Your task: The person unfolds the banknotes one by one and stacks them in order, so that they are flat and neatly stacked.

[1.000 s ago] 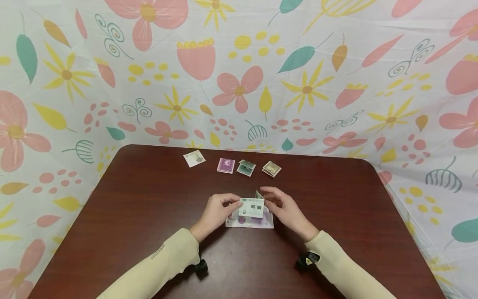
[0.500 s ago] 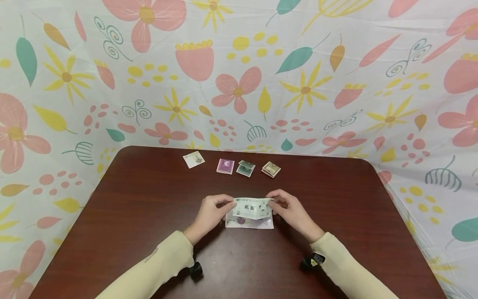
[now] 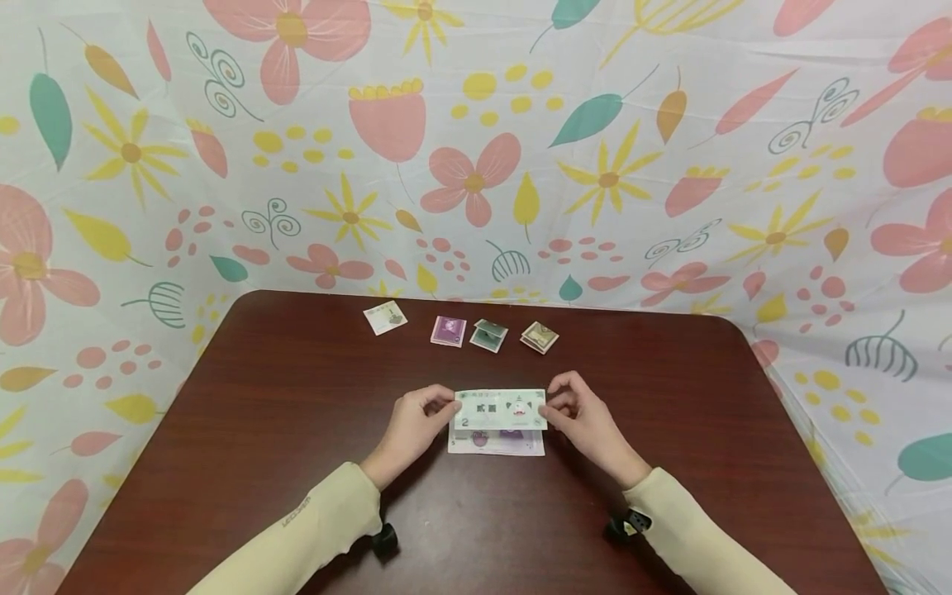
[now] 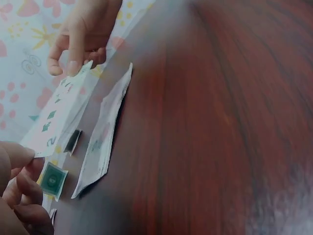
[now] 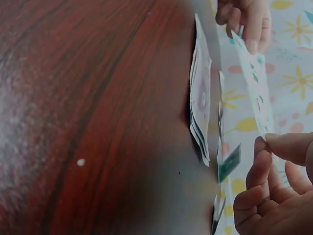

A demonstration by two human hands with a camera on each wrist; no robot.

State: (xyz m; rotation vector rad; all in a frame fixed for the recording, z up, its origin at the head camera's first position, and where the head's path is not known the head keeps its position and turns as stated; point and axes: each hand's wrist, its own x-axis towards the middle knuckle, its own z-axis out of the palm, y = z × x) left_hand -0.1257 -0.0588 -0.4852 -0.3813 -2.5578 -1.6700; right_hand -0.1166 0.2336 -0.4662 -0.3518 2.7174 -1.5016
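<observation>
A pale green banknote [image 3: 500,410] marked with a 2 is stretched flat between both hands, raised above the table. My left hand [image 3: 413,425] pinches its left end between thumb and fingers. At the opposite end, my right hand [image 3: 591,421] pinches the note's edge the same way. Under it on the table lies a small stack of unfolded notes, topped by a purple banknote [image 3: 494,446] marked with a 5; the held note overlaps its far half in the head view. The right wrist view shows several layers in this stack [image 5: 200,98].
Along the table's far edge sit a whitish folded note [image 3: 386,317], a purple folded note [image 3: 449,330], a dark green folded note [image 3: 489,335] and a brownish folded note [image 3: 539,337]. Behind the dark wooden table [image 3: 283,446] hangs a flower-patterned cloth [image 3: 476,99].
The green note, folded over a second ago, has been opened out to full length. My hands have moved apart, and the right now pinches its right end.
</observation>
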